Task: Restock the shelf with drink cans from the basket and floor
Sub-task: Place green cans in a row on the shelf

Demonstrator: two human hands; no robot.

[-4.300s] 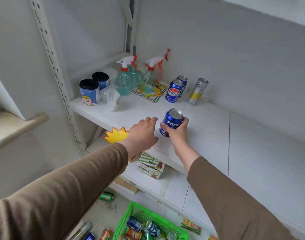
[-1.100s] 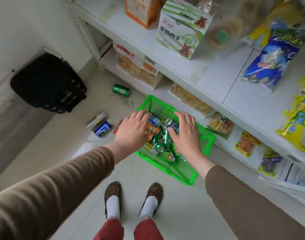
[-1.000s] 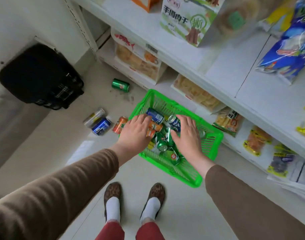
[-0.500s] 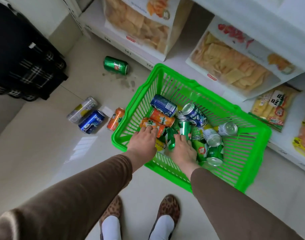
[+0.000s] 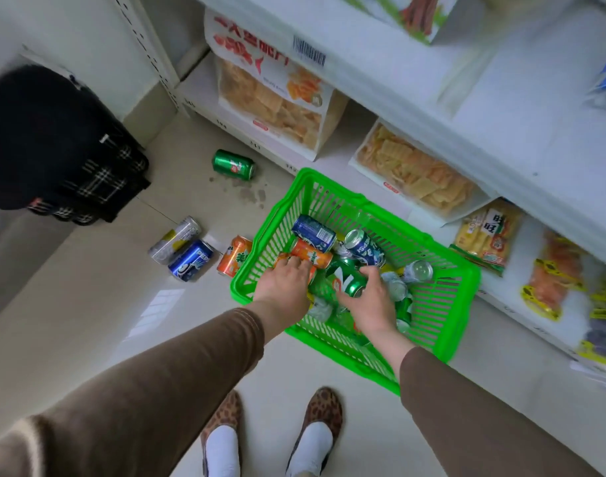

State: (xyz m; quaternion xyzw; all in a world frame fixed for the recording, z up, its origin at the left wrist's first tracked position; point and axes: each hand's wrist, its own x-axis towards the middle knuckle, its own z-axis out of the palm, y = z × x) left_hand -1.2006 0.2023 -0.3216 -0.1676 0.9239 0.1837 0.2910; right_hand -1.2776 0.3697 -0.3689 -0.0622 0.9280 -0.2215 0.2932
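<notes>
Inside the green plastic mesh basket (image 5: 442, 325) on the pale tiled floor (image 5: 88, 304), both hands cover part of the piled drink cans. Left hand (image 5: 284, 284) grip rests on an orange can (image 5: 287, 261), closure unclear. Right hand (image 5: 370, 301) grip grasps a green can (image 5: 351, 282). Four cans lie left on the floor; white shelving (image 5: 501, 108) is cut off at right.

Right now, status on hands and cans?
Left hand on orange can. Right hand gripping green can in basket. Nothing blocking.
</notes>
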